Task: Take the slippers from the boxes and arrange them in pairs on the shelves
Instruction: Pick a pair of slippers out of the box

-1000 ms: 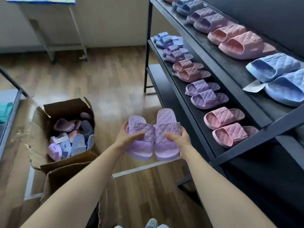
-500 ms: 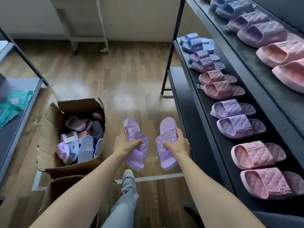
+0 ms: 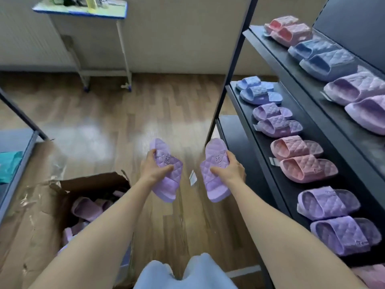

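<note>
My left hand (image 3: 155, 170) gripped one lilac quilted foam slipper (image 3: 168, 184). My right hand (image 3: 228, 171) gripped the matching lilac slipper (image 3: 214, 186). I held them apart above the wooden floor (image 3: 125, 126), a white tag (image 3: 193, 177) dangling between. The black metal shelves (image 3: 256, 147), lined with paired slippers, stood just to the right. An open cardboard box (image 3: 98, 182) sat at lower left.

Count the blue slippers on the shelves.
4 blue slippers: two at the far end of the middle shelf, two on the top shelf. More may sit out of view.

Box (image 3: 93, 182) contents half hidden by L arm (image 3: 100, 236), btm-right pink slippers (image 3: 371, 277) cropped
</note>
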